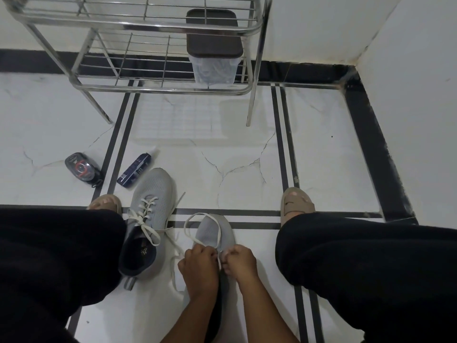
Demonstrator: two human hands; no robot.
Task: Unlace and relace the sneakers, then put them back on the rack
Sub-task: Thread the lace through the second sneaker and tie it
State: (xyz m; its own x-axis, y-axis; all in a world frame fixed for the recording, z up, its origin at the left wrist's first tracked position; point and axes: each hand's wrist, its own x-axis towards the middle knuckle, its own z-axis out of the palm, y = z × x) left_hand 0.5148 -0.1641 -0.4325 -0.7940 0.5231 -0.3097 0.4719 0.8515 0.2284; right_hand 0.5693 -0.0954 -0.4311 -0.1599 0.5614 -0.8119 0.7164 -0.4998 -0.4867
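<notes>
White tile floor (pixel 247 169) w/ black stripes, steel rack (pixel 138 26) against the wall. My left hand (pixel 199 263) and right hand (pixel 238 259) are both curled, pinching the white lace (pixel 218 231) right over the near sneaker (pixel 212 233); it sits directly under the fingers, toe pointing away toward the rack, both hands equally close. Grey knit, lace looping loose over the toe, so lacing looks unfinished. Second sneaker (pixel 150 214) just left, laced, bow tied.

Hands (pixel 217 264) hide right sneaker (pixel 214 233) eyelets.
</notes>
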